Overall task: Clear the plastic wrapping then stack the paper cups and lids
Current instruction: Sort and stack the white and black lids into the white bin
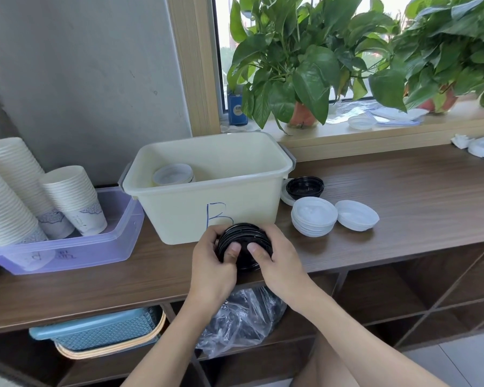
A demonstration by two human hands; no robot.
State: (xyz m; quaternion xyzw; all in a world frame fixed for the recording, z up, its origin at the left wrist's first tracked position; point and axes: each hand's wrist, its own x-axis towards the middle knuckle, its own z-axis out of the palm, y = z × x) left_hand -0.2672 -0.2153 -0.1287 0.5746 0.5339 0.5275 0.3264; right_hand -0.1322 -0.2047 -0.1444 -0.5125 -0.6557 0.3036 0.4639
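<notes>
My left hand [215, 263] and my right hand [280, 258] both grip a stack of black lids [245, 238] in front of the cream bin marked B [207, 188], thumbs pressing on its near face. A clear plastic wrapping [241, 319] hangs below the hands, under the counter edge. More black lids [305, 187] lie right of the bin, with two stacks of white lids [315, 216] [356, 215] beside them. A few white lids [173, 174] sit inside the bin. Stacks of paper cups [73, 199] lean in the purple tub [95, 244] at left.
The wooden counter [403, 196] runs left to right with open shelf cubbies below. A blue basket [101, 331] sits on the lower shelf at left. Potted plants [305, 79], a blue box [236, 107] and plastic items line the windowsill behind.
</notes>
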